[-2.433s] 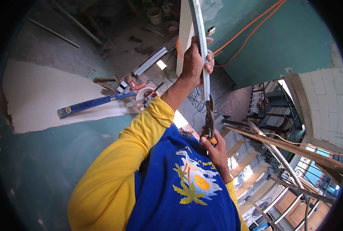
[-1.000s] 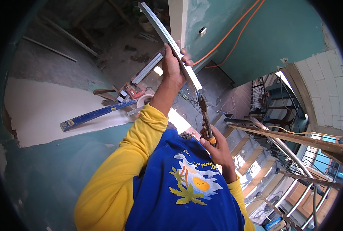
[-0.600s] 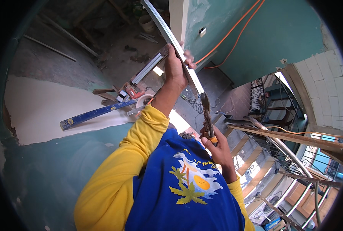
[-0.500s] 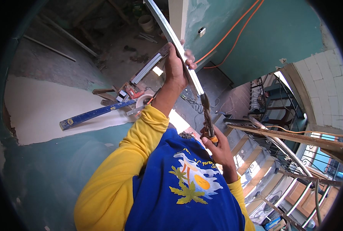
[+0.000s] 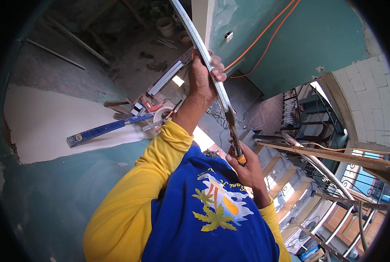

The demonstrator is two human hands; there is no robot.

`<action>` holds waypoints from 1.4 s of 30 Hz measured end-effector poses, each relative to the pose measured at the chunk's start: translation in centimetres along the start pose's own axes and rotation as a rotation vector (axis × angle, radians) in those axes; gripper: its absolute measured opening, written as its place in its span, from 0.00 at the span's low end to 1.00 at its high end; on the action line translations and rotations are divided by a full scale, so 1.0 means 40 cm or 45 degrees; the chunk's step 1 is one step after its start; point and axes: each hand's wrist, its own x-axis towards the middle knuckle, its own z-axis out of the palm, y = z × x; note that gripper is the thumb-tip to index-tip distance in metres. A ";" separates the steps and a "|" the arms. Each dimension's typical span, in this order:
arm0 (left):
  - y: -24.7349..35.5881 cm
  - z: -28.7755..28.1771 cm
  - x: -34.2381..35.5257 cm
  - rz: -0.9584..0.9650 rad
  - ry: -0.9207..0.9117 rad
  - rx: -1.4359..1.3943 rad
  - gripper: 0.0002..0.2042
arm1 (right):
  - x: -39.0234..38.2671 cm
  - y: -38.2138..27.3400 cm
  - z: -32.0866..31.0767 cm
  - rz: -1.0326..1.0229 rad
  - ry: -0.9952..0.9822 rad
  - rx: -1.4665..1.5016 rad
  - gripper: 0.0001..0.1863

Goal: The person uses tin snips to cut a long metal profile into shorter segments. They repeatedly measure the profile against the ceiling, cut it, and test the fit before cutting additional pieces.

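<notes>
A long, thin galvanized metal channel (image 5: pixel 221 94) runs from the top edge of the view down toward my chest. My left hand (image 5: pixel 201 78) is wrapped round it a short way above its near end, fingers curled over the right side. My right hand (image 5: pixel 249 171) grips a pair of tin snips (image 5: pixel 235 137) with orange-yellow on the handle. The dark jaws of the snips meet the channel's near end; whether they are closed on the metal cannot be made out.
A blue spirit level (image 5: pixel 103 129) rests at the left near a red power tool (image 5: pixel 151 105). More metal channels (image 5: pixel 166 77) lie beyond. An orange cord (image 5: pixel 258 39) hangs along the green wall. Stairs (image 5: pixel 287 181) and a metal railing (image 5: pixel 322 166) descend on the right.
The channel has rolled in my left hand, so a different face shows now. The snips have shifted slightly left along with my right hand, and their jaws remain at the channel's end.
</notes>
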 end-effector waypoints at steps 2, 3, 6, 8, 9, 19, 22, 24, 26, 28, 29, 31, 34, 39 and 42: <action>-0.008 -0.008 0.003 -0.014 0.026 -0.004 0.16 | 0.012 0.025 0.013 -0.066 0.062 -0.009 0.26; -0.013 -0.011 0.005 -0.058 0.035 -0.052 0.16 | 0.019 0.038 0.019 -0.100 0.093 -0.013 0.26; -0.038 -0.014 -0.005 -0.197 0.109 -0.204 0.16 | 0.053 0.069 0.039 -0.362 0.239 -0.112 0.21; -0.057 -0.071 0.009 -0.475 0.164 -0.346 0.16 | 0.078 0.088 0.043 -0.356 0.259 -0.069 0.20; -0.069 -0.098 0.018 -0.430 0.221 -0.364 0.15 | 0.089 0.108 0.044 -0.347 0.257 -0.065 0.20; -0.052 -0.128 0.029 -0.248 0.372 -0.284 0.22 | 0.028 0.118 0.047 -0.372 0.346 -0.131 0.27; -0.063 -0.127 0.031 -0.291 0.369 -0.251 0.17 | 0.042 0.066 0.042 -0.381 0.485 -0.254 0.24; -0.064 -0.132 0.036 -0.325 0.373 -0.244 0.16 | 0.041 0.021 0.036 -0.469 0.579 -0.268 0.24; -0.069 -0.120 0.037 -0.326 0.386 -0.268 0.15 | 0.027 0.004 0.038 -0.631 0.727 -0.259 0.24; -0.072 -0.111 0.034 -0.326 0.380 -0.279 0.14 | 0.024 0.009 0.046 -0.705 0.786 -0.273 0.23; -0.074 -0.107 0.031 -0.326 0.367 -0.278 0.14 | 0.042 0.004 0.043 -0.664 0.745 -0.317 0.23; -0.087 -0.106 0.025 -0.313 0.371 -0.218 0.13 | 0.090 0.080 0.026 -0.336 0.464 -0.453 0.21; -0.082 -0.133 0.053 -0.264 0.496 -0.189 0.13 | 0.075 0.075 0.022 -0.464 0.598 -0.408 0.20; -0.073 -0.110 0.036 -0.329 0.384 -0.301 0.14 | 0.031 0.008 0.045 -0.684 0.816 -0.248 0.19; -0.084 -0.121 0.024 -0.412 0.380 -0.326 0.13 | 0.086 0.016 0.036 -0.525 0.593 -0.390 0.19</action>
